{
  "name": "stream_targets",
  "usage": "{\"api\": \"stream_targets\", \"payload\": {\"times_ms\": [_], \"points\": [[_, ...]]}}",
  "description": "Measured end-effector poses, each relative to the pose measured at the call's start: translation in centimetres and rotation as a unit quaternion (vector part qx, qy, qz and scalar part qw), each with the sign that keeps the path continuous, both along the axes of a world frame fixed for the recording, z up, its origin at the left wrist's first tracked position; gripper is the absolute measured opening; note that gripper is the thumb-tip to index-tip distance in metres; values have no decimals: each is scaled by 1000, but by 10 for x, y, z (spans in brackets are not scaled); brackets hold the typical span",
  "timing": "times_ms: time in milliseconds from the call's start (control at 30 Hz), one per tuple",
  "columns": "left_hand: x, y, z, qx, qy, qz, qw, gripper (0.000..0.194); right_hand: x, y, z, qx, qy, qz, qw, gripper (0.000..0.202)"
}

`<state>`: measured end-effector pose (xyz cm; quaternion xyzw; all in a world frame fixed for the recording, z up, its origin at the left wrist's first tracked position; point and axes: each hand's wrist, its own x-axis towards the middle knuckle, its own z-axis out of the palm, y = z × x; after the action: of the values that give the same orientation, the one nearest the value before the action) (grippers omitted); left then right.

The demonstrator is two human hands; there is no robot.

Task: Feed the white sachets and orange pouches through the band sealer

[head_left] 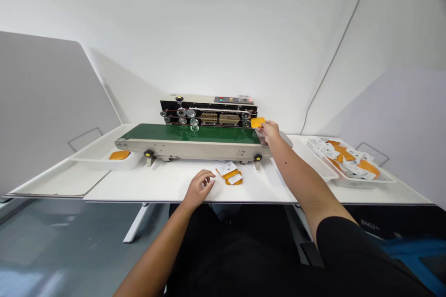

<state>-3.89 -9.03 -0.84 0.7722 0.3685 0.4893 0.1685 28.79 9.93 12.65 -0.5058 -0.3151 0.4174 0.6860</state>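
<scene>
On my feed, the right hand [270,130] pinches an orange packet [258,122] by its lower right part, right of the frame's centre, near the right end of the machine [228,119]. I see the packet's long axis nearly level, free end pointing left. The left hand [199,188], lower centre, is released, fingers loosely curled beside the packet pile [228,174].

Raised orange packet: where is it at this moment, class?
In the head view, the orange packet is right of centre, in the right hand, beside the right end of the machine.
</scene>
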Motion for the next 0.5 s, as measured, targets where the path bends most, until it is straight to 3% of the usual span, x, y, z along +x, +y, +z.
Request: {"api": "stream_targets", "payload": {"times_ms": [200,500], "points": [[1,1,-3,-6,5,-9,1000,15,-7,8,-5,-18,-24,17,999,12],[1,1,-2,-22,23,-8,999,16,-29,15,-3,-37,-134,85,987,24]]}}
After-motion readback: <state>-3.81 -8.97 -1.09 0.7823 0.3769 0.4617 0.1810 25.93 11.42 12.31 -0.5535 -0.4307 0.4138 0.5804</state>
